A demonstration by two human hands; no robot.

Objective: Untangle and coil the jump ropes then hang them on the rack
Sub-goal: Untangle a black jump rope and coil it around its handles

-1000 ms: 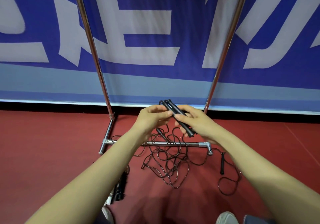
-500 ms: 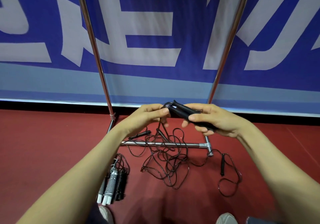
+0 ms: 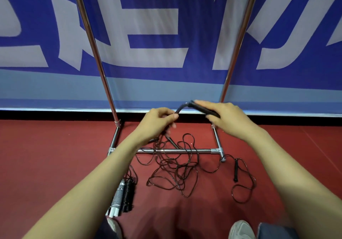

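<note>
The blue and white banner (image 3: 166, 35) fills the back, with the red floor (image 3: 46, 164) beneath it. The rack (image 3: 96, 53) stands against the banner. Its two shiny posts run up out of view, so we cannot see a top bar, and nothing hangs on the part we do see.

Across its bottom bar (image 3: 185, 150) sprawls the tangle of black cord (image 3: 175, 172), loose loops knotted over each other on the floor. To the left of the tangle and nearer to us lies a bundle of wound ropes (image 3: 124, 192) (one pale, one black), not yet hung.

Our right hand (image 3: 227, 118) is closed around the black handles (image 3: 203, 109), which it holds above the tangle. Our left hand (image 3: 157, 122) pinches the dark end (image 3: 178, 110) that runs off their tip (handle or thick cord, we cannot tell which). A loose handle (image 3: 236, 170) lies on the floor just right of the rack's foot.

A second ago both hands were bunched together on the handles, which pointed steeply down. Now the hands have drawn apart and the handles lie nearly level. We judge that we are starting to feed cord through the left hand, so untangling this rope has barely begun. Coiling it and hanging it are still to come.
</note>
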